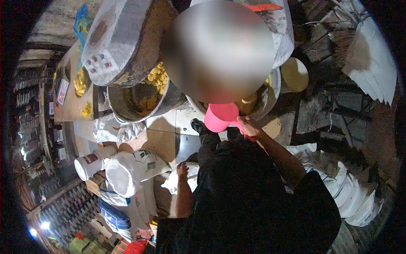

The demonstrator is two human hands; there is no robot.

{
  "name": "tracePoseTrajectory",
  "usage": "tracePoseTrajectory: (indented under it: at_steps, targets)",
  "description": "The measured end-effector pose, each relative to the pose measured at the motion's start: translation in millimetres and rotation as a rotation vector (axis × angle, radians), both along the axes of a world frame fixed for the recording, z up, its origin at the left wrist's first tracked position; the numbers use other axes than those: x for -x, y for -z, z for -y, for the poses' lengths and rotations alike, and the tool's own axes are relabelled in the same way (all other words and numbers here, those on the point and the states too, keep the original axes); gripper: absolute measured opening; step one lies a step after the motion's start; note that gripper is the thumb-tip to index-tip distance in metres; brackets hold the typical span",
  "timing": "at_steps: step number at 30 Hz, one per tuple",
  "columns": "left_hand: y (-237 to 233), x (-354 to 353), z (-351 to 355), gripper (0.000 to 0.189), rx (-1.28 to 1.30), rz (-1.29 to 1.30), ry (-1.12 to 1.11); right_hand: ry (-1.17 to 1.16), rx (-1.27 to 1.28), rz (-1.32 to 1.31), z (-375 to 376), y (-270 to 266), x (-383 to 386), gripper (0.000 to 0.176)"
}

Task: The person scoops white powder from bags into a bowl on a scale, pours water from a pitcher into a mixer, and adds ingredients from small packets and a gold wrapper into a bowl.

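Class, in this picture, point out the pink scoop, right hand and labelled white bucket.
Pink scoop (219, 120): head view, on its cup.
Right hand (251, 128): head view, on its back.
White bucket (91, 158): head view, on its label.

Pink scoop (221, 117): smooth plastic, mildly glossy. Mixing bowl (115, 103): metal, its rim shiny, its inner wall duller. Machine housing (111, 40): painted-looking, matt and scuffed. White bucket (89, 164): smooth plastic with a slight sheen. Floor tiles (161, 146): smooth, faintly glossy. Dark clothing (241, 199): matt cloth. Blue bag (81, 23): thin, glossy plastic.
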State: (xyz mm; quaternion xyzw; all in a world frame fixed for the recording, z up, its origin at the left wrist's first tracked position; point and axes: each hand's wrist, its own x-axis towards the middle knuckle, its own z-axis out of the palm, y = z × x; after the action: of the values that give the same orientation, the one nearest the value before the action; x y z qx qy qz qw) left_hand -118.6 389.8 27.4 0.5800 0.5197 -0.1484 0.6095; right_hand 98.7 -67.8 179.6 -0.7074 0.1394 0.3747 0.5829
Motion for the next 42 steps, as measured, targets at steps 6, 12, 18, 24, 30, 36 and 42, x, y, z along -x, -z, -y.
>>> tracePoseTrajectory:
  at_steps: [6, 12, 18, 24, 30, 36, 42]
  targets:
    - [10, 10, -9, 0.029, 0.03, -0.068, 0.095, 0.038, -0.111, -0.077, 7, 28, 12, 0.062]
    - [-3, 5, 0, 0.03, -0.093, -0.082, 0.105, -0.059, -0.211, -0.067, 7, 35, 5, 0.068]
    - [8, 14, -7, 0.036, 0.051, 0.073, 0.03, 0.002, 0.036, -0.148, 7, 15, 6, 0.071]
    - [15, 11, -8, 0.031, -0.014, -0.04, 0.048, -0.033, -0.119, -0.173, 9, 46, 6, 0.067]
    - [17, 7, -6, 0.028, -0.05, -0.084, 0.084, -0.012, 0.044, -0.244, 3, 42, 4, 0.072]
    - [40, 17, -26, 0.025, 0.502, 0.173, -0.044, -0.071, -0.079, -0.183, 7, 34, 2, 0.073]
    - [25, 10, -5, 0.028, 0.039, -0.064, 0.012, -0.096, -0.122, -0.163, 11, 35, 1, 0.074]
